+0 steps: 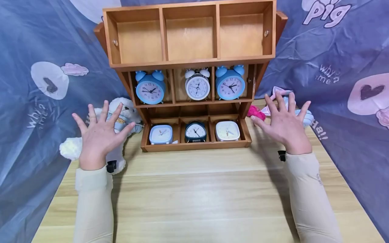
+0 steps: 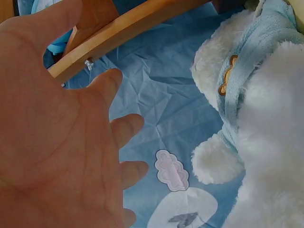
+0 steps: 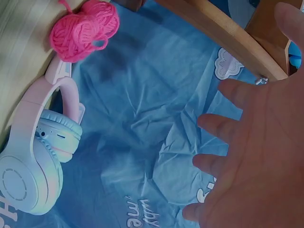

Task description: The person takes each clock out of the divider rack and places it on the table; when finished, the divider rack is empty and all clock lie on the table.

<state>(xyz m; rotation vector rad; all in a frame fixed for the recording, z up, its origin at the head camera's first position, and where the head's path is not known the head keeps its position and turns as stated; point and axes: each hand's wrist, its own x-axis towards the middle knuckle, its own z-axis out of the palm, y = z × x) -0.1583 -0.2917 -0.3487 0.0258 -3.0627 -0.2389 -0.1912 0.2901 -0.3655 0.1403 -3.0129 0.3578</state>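
My left hand [image 1: 99, 139] is held up with its fingers spread, holding nothing, over a white plush toy [image 1: 117, 157] in a light blue garment. Fingers likewise fanned out, my right hand [image 1: 285, 128] hovers near pink-and-blue headphones [image 3: 26, 137] and a ball of pink yarn [image 3: 83, 28]. Between the hands stands a tiered wooden shelf [image 1: 194, 145]. Its middle tier holds two blue twin-bell alarm clocks [image 1: 151, 91] around a white one [image 1: 198, 88]. Along the bottom tier sit a light blue clock [image 1: 161, 134], a dark green one [image 1: 196, 132] and a white one [image 1: 227, 131].
Three compartments of the shelf's top tier [image 1: 191, 38] show bare wooden backs. A light wood table [image 1: 197, 195] extends in front of the shelf. Blue-grey printed cloth [image 1: 27, 141] hangs behind and at both sides.
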